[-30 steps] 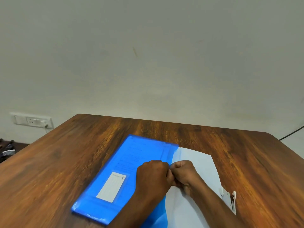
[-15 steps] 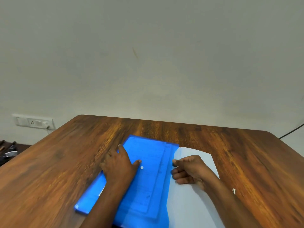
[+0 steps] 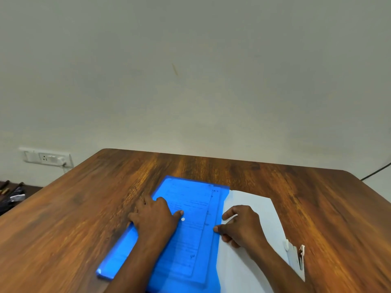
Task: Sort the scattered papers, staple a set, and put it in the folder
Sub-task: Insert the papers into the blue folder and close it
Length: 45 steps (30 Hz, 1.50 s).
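The left hand (image 3: 155,218) lies flat on the blue folder (image 3: 190,229), its grip spread: fingers straight, thumb reaching toward a small white snap button (image 3: 183,219) on the cover. The right hand (image 3: 241,226) rests at the folder's right edge with fingers loosely curled, fingertips touching the blue flap; whether they pinch it cannot be told. Printed papers (image 3: 190,208) show faintly through the translucent cover, their text too blurred to read. The folder lies on the wooden worktop (image 3: 275,176), its near end cut off by the bottom of the view. Under the right hand lie white sheets (image 3: 260,206), partly hidden by the forearm. A white stapler (image 3: 296,259) sits just beside the sheets' right edge. A wall socket (image 3: 46,157) is at far left.
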Available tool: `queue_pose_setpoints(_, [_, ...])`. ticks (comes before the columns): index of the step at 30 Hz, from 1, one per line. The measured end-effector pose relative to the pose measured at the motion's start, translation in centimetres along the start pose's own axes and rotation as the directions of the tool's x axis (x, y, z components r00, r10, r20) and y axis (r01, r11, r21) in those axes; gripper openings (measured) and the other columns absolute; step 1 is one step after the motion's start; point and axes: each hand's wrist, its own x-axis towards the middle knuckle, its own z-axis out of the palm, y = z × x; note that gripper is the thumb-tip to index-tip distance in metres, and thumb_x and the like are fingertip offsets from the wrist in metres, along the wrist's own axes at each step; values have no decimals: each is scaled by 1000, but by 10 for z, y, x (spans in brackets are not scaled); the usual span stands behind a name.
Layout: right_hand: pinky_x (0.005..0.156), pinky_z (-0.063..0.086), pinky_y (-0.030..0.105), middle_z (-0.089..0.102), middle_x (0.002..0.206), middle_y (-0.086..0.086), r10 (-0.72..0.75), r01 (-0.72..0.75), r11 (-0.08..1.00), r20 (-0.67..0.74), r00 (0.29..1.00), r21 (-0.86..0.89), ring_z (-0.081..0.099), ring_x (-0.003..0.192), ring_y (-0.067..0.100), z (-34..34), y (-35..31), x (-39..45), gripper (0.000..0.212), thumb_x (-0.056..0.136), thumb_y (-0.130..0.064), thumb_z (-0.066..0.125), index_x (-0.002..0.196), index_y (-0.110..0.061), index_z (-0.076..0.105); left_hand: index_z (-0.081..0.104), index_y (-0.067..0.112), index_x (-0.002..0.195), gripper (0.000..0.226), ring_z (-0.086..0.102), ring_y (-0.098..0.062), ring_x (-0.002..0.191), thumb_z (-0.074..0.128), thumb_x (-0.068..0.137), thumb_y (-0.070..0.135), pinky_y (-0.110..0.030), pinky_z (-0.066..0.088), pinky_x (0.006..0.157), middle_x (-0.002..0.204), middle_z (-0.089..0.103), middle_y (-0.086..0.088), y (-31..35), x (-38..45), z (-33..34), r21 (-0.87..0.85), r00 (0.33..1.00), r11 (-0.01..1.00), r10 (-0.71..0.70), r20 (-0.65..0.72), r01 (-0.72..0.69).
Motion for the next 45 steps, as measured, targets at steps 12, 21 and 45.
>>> queue_pose_setpoints(12, [64,41,32,56,76,-14,-67,-85,843,-261,963,-530,59,72,15,-90,37,31,82,43,-108,52,77,-34,52,65,28,121,75,56,-31,122,58,74,87,-47,48,89,132,57,-5,-5,-2,-12,64,998,997,-48,28,46])
queue_pose_setpoints(21, [66,50,26,61,85,-16,-46,-42,818,-138,989,-574,63,82,8,-93,19,15,82,45,-101,63,90,-32,60,66,27,114,68,58,-29,116,58,78,84,-36,50,78,131,57,-7,-12,-2,-17,84,998,995,-53,19,51])
queue_pose_setpoints(45, [85,49,28,61,139,1,-170,69,893,-192,967,-444,62,118,19,-55,29,13,90,70,-66,84,140,-19,52,64,20,117,62,61,-24,121,49,92,74,-35,48,94,126,66,0,-10,-96,-54,208,941,920,306,144,-331])
